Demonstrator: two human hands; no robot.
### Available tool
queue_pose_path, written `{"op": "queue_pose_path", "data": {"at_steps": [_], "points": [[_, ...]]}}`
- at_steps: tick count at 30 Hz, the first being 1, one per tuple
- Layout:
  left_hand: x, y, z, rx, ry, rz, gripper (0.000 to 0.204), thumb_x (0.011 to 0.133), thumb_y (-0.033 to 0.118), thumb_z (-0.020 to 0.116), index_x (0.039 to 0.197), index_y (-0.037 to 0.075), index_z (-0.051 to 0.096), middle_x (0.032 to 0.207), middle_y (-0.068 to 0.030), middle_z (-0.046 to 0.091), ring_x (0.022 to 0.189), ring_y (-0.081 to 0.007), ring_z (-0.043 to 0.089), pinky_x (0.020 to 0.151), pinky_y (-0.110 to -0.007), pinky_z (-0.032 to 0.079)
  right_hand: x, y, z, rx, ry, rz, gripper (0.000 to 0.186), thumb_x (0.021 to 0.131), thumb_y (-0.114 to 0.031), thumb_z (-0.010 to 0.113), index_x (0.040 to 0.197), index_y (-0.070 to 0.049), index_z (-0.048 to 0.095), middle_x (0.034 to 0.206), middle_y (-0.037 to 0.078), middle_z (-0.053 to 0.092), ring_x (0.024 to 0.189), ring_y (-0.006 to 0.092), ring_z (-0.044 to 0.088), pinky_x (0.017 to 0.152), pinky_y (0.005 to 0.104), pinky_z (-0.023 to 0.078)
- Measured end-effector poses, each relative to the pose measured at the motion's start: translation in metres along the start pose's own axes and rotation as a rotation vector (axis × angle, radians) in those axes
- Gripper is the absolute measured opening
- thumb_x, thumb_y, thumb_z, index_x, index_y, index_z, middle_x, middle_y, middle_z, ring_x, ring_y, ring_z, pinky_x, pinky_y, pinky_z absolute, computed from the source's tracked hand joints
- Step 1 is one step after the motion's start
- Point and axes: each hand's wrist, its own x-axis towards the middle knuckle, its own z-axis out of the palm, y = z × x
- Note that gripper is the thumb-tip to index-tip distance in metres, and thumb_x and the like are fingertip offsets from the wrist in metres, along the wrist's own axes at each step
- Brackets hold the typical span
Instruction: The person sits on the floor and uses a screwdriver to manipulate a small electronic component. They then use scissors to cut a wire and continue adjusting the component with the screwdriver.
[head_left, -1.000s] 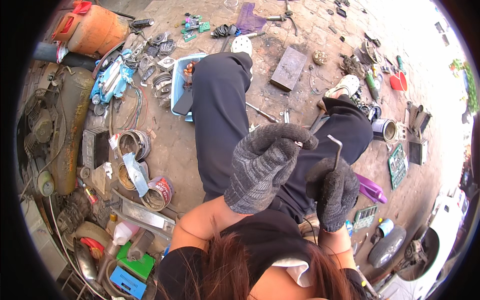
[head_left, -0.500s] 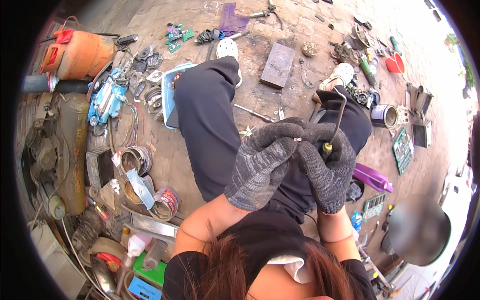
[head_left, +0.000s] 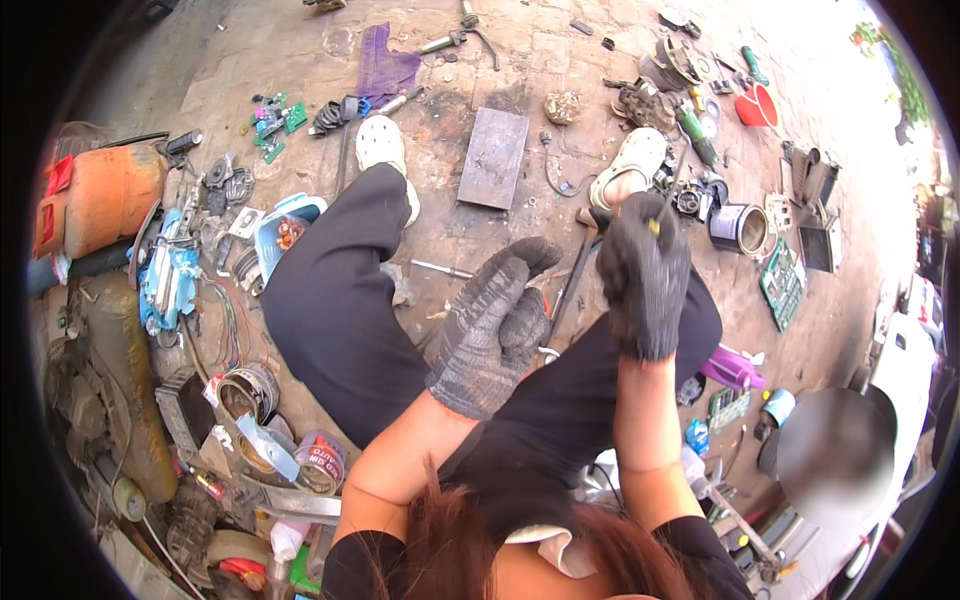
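Note:
My right hand [head_left: 645, 280], in a dark grey knit glove, is closed around a bent thin metal rod [head_left: 680, 172] with a yellow end; the rod rises past the fingers. My left hand [head_left: 490, 325], gloved alike, is held over my lap with its fingers slightly curled and a gap between thumb and fingers. I see nothing in it, though its palm is partly hidden. Beyond the hands a hammer [head_left: 572, 275] lies on the bricks between my legs. Left of it is a screwdriver [head_left: 440, 268], partly covered by my left fingers.
A flat metal block [head_left: 494, 158] lies between my feet. At left are a blue basin [head_left: 275, 235], an orange gas cylinder [head_left: 110, 200] and open cans [head_left: 247, 390]. At right stand a red cup [head_left: 757, 106], a paint can [head_left: 738, 230] and a green circuit board [head_left: 782, 285].
My hands, together before, have parted. The right has gone forward with the rod, and the left has moved slightly left. The small piece pinched between the fingertips no longer shows.

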Motion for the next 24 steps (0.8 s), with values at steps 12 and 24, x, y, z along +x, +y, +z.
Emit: {"op": "queue_pose_path", "data": {"at_steps": [12, 24], "points": [[0.067, 0.011, -0.045, -0.270, 0.407, 0.034, 0.027, 0.091, 0.016, 0.046, 0.111, 0.000, 0.055, 0.107, -0.0132, 0.059, 0.068, -0.0127, 0.043, 0.059, -0.025, 0.038, 0.320, 0.150, -0.074, -0.699, 0.324, 0.106, 0.025, 0.074, -0.023, 0.064, 0.084, -0.001, 0.063, 0.062, 0.006, 0.061, 0.045, 0.0118, 0.050, 0.041, 0.0268, 0.039], [0.055, 0.021, -0.024, -0.347, -0.052, 0.058, 0.054, 0.094, 0.040, 0.032, 0.132, 0.001, 0.032, 0.131, -0.0174, 0.040, 0.120, -0.0274, 0.041, 0.102, -0.039, 0.031, 0.187, 0.070, -0.027, -0.220, 0.168, 0.073, 0.025, 0.082, -0.019, 0.061, 0.100, -0.003, 0.057, 0.062, 0.000, 0.051, 0.044, 0.0044, 0.040, 0.038, 0.0192, 0.031]]}}
